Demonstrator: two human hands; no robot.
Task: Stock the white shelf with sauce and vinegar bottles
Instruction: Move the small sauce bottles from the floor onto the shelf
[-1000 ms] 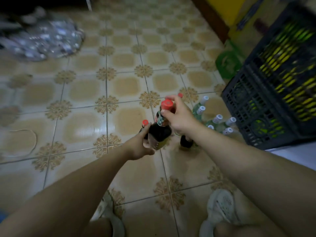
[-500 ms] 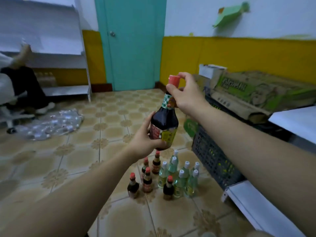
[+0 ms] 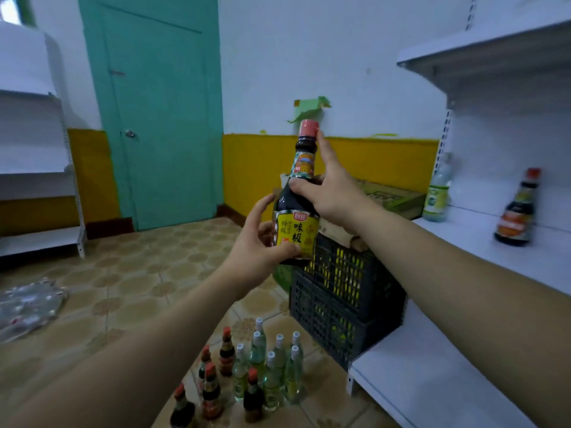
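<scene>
Through the head camera we see both of our bare arms reaching up toward the middle of the view, holding one sauce bottle (image 3: 296,230) upright in the air between them. It is dark, with a yellow label and a red cap (image 3: 309,127) at its twelve o'clock end.

Our left hand (image 3: 258,242) comes in from seven o'clock. Its grip is closed round the bottle's lower body, with the thumb across the bottom edge of the label and the fingers curled behind it. Our right hand (image 3: 332,194) comes in from four o'clock. Its grip is closed on the bottle's shoulder, with the thumb across the front and the forefinger stretched up the neck to just under the cap.

The white shelf (image 3: 482,242) fills the three o'clock side of the view, apart from the held bottle. Two bottles stand on its middle board. A pale vinegar bottle (image 3: 437,196) is at the back by the upright. A second sauce bottle (image 3: 516,214), dark, red-capped and blurred, is further toward three o'clock.

At six o'clock a cluster stands on the tiled floor (image 3: 139,288). The dark bottles (image 3: 211,393) with red caps are on its seven o'clock side. The clear bottles (image 3: 272,375) with white caps are on its five o'clock side, packed close together.

Black crates (image 3: 346,291) are stacked between that cluster and the shelf, with a cardboard box (image 3: 389,196) on top. A teal door (image 3: 160,118) stands shut at ten o'clock. Another shelf unit (image 3: 37,180) sits at the nine o'clock edge, and crumpled clear plastic (image 3: 27,304) lies on the floor at eight o'clock.
</scene>
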